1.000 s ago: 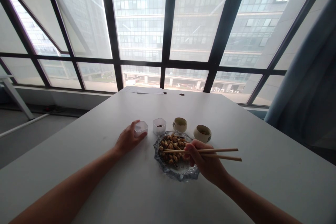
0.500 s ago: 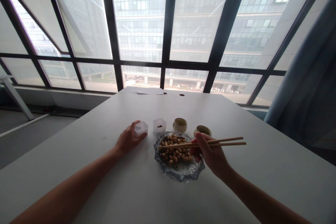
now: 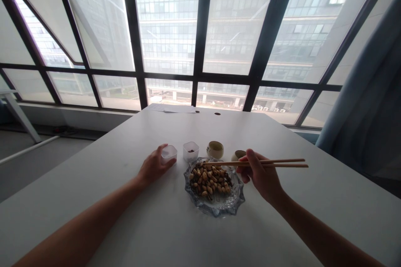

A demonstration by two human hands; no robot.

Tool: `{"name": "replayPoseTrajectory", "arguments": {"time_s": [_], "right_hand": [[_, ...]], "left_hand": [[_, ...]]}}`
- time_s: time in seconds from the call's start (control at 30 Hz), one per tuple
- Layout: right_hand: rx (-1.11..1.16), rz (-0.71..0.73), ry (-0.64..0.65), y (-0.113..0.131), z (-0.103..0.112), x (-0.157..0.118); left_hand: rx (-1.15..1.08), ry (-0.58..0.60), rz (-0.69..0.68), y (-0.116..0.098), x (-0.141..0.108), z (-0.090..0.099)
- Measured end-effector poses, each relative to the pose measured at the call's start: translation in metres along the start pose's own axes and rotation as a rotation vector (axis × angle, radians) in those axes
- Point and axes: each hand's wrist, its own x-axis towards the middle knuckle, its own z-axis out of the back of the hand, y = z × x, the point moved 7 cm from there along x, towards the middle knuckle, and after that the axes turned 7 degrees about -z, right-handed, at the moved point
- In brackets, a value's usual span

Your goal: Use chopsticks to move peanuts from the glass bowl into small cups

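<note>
My right hand is closed on a pair of wooden chopsticks, held nearly level with their tips pointing left over the glass plate. That clear, scalloped plate holds a heap of pistachios with some small dark pieces among them. At the left, my left hand grips a small clear plastic cup between thumb and fingers on the table. Beside it stands a second plastic cup with a few dark bits inside. Whether the chopstick tips pinch anything is too small to tell.
Two small ceramic teacups, one greenish-beige and one partly behind my right hand, stand behind the plate. White papers lie at the table's far edge, near two round holes. A blue curtain hangs at right.
My right hand has moved right and slightly up, drawing the chopstick tips from the plate's left side to its back middle. My left hand and its cup have stayed in place.
</note>
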Motion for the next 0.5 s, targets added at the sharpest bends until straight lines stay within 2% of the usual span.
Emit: {"name": "replayPoseTrajectory", "arguments": {"time_s": [0.07, 0.17, 0.23, 0.3, 0.37, 0.5], "right_hand": [[-0.187, 0.206, 0.071, 0.019, -0.004, -0.008], [-0.530, 0.646, 0.278, 0.046, -0.023, -0.034], [-0.719, 0.936, 0.399, 0.055, -0.037, -0.054], [-0.851, 1.135, 0.450, 0.058, -0.046, -0.068], [-0.927, 1.225, 0.450, 0.058, -0.050, -0.074], [-0.968, 1.250, 0.429, 0.056, -0.051, -0.074]], "left_hand": [[-0.005, -0.011, -0.007, 0.000, 0.000, 0.001], [-0.009, -0.005, -0.007, 0.001, 0.000, 0.000], [-0.017, -0.012, -0.022, 0.000, 0.000, 0.000], [-0.033, -0.059, -0.062, -0.002, 0.000, 0.002], [-0.050, -0.128, -0.120, -0.007, -0.001, 0.007], [-0.085, -0.223, -0.243, -0.016, -0.003, 0.014]]}}
